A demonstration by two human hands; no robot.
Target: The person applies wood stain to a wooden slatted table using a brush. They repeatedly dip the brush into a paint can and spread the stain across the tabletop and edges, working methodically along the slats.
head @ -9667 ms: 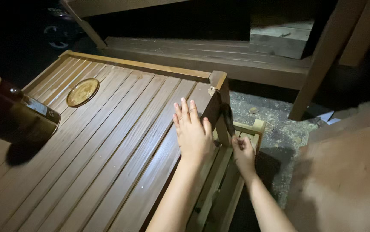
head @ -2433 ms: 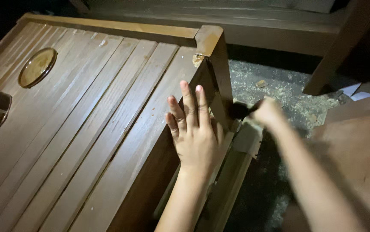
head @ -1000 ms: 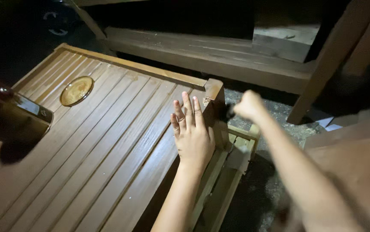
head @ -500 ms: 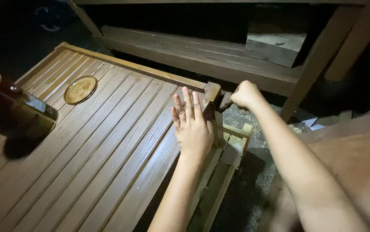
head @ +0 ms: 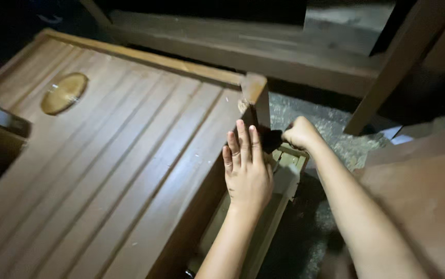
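2 hands [head: 248,173] [head: 299,133], perhaps 1 brush [head: 271,138]

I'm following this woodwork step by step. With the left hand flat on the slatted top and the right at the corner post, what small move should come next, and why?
Probably keep the left hand pressing the slatted panel steady while the right hand draws its dark tool along the corner post. The tool already sits against the post's side, right beside the left fingertips, so a short, careful stroke seems wise.
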